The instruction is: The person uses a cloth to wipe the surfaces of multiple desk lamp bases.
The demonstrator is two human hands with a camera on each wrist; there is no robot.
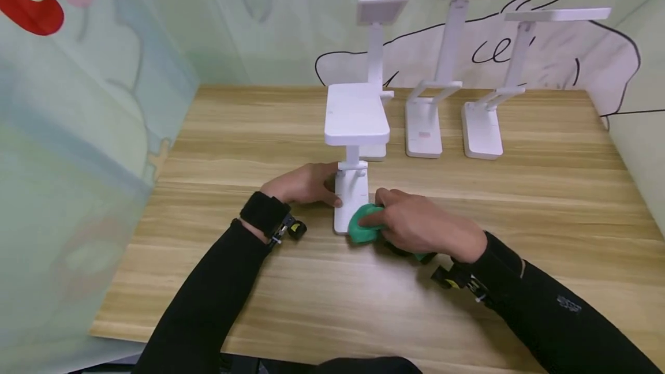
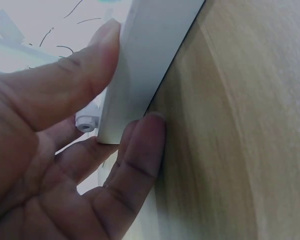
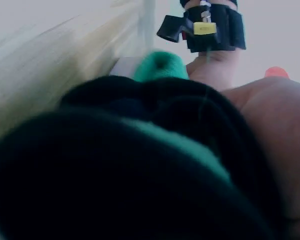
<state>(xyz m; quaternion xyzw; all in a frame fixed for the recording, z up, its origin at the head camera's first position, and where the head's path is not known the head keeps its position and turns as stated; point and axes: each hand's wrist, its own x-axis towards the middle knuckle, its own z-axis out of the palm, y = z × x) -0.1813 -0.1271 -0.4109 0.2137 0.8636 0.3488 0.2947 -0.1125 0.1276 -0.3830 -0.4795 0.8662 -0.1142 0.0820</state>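
Observation:
A white desk lamp (image 1: pixel 357 117) stands upright on the table, its flat panel head level above its base (image 1: pixel 351 206). My left hand (image 1: pixel 307 183) grips that base at its left and rear; in the left wrist view the thumb (image 2: pixel 102 60) lies along one face and fingertips (image 2: pixel 150 135) touch the end near the wood. With my right hand (image 1: pixel 415 221) I hold a green cloth (image 1: pixel 365 225) against the front right corner of the base, index finger pressing on it. Dark folds of cloth (image 3: pixel 115 175) fill the right wrist view and hide the fingers.
Behind stand three more white lamps: one (image 1: pixel 375 45) partly hidden by the front lamp, one (image 1: pixel 423 126) in the middle and one (image 1: pixel 483 128) at the right. The wood-grain table (image 1: pixel 249 131) meets a printed backdrop (image 1: pixel 249 27) at its rear and left.

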